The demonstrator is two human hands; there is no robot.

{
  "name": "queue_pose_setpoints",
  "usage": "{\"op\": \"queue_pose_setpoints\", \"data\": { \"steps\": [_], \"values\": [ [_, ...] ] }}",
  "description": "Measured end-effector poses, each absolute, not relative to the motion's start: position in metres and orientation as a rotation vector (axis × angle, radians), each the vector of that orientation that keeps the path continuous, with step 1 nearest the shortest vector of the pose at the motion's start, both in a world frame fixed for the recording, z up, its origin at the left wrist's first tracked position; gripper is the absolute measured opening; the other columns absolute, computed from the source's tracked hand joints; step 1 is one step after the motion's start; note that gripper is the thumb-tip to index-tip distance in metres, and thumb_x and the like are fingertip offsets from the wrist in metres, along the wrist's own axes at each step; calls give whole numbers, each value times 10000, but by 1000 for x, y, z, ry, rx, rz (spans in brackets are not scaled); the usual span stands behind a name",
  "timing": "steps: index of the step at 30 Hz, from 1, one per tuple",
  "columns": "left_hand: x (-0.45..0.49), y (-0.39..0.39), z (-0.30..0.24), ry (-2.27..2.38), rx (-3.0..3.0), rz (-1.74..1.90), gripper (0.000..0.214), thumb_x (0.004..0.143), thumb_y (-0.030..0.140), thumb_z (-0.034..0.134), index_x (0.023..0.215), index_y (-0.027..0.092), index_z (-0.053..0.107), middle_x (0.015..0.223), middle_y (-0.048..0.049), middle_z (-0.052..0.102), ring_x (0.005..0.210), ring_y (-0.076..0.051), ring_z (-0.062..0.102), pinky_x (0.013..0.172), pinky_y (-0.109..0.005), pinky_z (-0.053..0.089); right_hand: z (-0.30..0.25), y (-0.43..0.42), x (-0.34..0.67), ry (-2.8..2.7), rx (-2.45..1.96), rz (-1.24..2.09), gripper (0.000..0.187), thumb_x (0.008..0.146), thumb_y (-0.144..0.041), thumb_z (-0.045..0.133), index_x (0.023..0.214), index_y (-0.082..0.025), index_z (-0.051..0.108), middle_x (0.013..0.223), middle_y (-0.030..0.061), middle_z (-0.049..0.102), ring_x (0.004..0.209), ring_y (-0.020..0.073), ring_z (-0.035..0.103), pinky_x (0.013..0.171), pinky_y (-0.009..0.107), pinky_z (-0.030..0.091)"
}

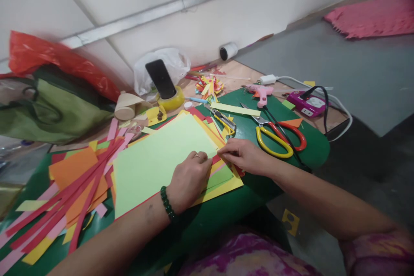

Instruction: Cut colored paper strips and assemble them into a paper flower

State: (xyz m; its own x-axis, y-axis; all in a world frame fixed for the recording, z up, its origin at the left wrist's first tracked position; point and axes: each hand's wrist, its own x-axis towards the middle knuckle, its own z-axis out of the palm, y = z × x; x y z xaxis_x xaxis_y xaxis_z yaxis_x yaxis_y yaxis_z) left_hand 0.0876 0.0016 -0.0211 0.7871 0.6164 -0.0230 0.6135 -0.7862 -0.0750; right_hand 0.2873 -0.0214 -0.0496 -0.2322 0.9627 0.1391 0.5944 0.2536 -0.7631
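Observation:
My left hand [191, 177], with a green bead bracelet [167, 203] at its wrist, rests curled on a pale green paper sheet [161, 151]. Its fingertips are pressed together at the sheet's right edge. Close beside it, my right hand [245, 155] is closed in a pinch at the same edge. What either hand grips is hidden by the fingers. A bit of red paper [217, 159] shows between the hands. Under the sheet lies a stack of coloured papers, including a yellow sheet [235, 183].
Right of the stack lie a yellow utility knife [224, 121], scissors [274, 141], a pink glue gun [263, 94] and a purple power socket [307, 103]. Paper strips [87, 181] heap on the left. Behind stand a phone [161, 78] in a yellow tape roll [170, 100] and a green bag [61, 103].

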Motion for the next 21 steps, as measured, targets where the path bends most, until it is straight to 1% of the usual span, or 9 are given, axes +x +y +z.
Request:
{"op": "queue_pose_setpoints", "data": {
  "steps": [3,4,8,9,11,15,19,21],
  "values": [
    [88,1,-22,-983,-2895,61,201,906,143,452,827,203,627,907,-50,643,859,-205,566,583,-275,482,-51,-22,287,-1912,-1391,761,212,844,-123,542,892,-161,744,754,35,636,726,135,606,642,221,441],
    [87,1,-22,-969,-2891,53,203,909,146,450,827,202,627,902,-51,643,857,-206,566,577,-276,479,-51,-23,287,-1898,-1383,747,212,846,-126,537,909,-159,737,740,30,631,712,132,600,640,221,441],
    [86,1,-24,-899,-2868,12,182,909,140,458,875,189,630,894,-56,639,836,-210,561,556,-284,471,-55,-28,287,-1947,-1307,585,292,867,-124,485,1076,-165,685,754,22,591,654,116,559,616,217,429],
    [86,1,-24,-876,-2868,10,173,904,134,464,894,182,630,889,-58,636,824,-209,558,564,-286,474,-56,-29,286,-2013,-1291,515,297,875,-125,476,1079,-174,686,774,29,583,657,116,554,609,218,420],
    [86,1,-24,-823,-2875,23,162,897,126,471,919,165,627,871,-64,627,794,-205,549,591,-293,483,-58,-32,284,-2169,-1295,370,277,898,-151,465,1026,-189,708,808,44,577,666,121,547,586,221,391],
    [79,0,-21,-716,-2898,25,186,912,134,444,997,147,609,871,-76,616,773,-211,536,673,-331,501,-62,-33,282,-2324,-1349,179,274,930,-191,451,975,-185,722,794,49,576,640,120,536,543,221,350],
    [52,-14,-18,-783,-2858,16,163,926,177,449,945,142,607,899,-95,620,785,-222,545,707,-361,501,-67,-31,283,-2322,-1317,117,265,914,-173,468,982,-187,724,801,53,598,652,123,567,548,216,380],
    [32,-28,-20,-885,-2777,-2,159,921,181,464,982,129,601,949,-111,629,809,-231,557,708,-369,498,-69,-31,285,-2321,-1296,124,278,914,-171,456,994,-189,722,819,59,615,658,129,589,554,220,410]
  ]
}}
